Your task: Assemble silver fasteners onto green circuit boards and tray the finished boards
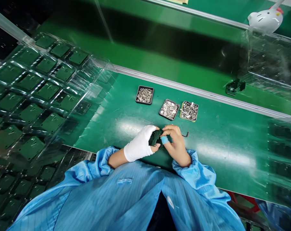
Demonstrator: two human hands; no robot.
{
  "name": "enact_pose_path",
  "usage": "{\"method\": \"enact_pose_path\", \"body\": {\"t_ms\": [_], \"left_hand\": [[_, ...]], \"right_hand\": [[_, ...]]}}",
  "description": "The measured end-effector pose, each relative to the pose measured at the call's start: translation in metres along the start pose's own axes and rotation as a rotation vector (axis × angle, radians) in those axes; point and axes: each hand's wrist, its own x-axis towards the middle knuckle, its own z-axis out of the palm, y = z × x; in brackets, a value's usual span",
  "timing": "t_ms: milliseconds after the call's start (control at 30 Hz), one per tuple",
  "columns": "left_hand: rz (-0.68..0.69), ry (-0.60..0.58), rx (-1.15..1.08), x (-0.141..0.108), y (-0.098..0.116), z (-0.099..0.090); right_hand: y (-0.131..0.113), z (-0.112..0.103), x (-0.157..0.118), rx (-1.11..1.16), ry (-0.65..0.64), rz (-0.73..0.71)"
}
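Btwn L hand (142, 143) & R hand (175, 143), dk-grn blocky part (155, 137)

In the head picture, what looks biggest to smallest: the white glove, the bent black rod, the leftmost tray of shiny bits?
1. White glove
2. Leftmost tray of shiny bits
3. Bent black rod

White-gloved left hand (141, 143) and right hand (175, 143) hold dark green part (156, 137). Beyond part: three trays (144, 103) of metal pieces (169, 109). Right of part: L-shaped key (186, 135).
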Motion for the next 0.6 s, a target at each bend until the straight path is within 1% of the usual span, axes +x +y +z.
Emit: {"method": "enact_pose_path", "body": {"t_ms": [100, 200, 267, 433, 500, 600], "left_hand": [[0.008, -0.01, 0.04, 0.0, -0.0007, 0.0012], [0.063, 0.001, 0.125, 0.0007, 0.0, 0.001], [0.079, 0.0, 0.14, 0.0014, 0.0008, -0.0006], [-0.006, -0.062, -0.044, 0.002, 0.0013, -0.006], [-0.017, -0.049, -0.088, 0.0028, 0.0021, -0.0058], [0.004, 0.0, -0.085, 0.0065, 0.0046, -0.003]], "right_hand": [[-0.0001, 0.0005, 0.0, 0.004, 0.001, 0.028], [0.0, 0.0013, -0.0009, 0.014, -0.003, 0.052], [0.0001, 0.0016, -0.0015, 0.014, -0.005, 0.054], [-0.0004, 0.0013, -0.0014, 0.018, -0.003, 0.062], [-0.0009, 0.0015, -0.0007, 0.018, 0.009, 0.065], [-0.0011, 0.0028, -0.0002, 0.027, 0.038, 0.079]]}}
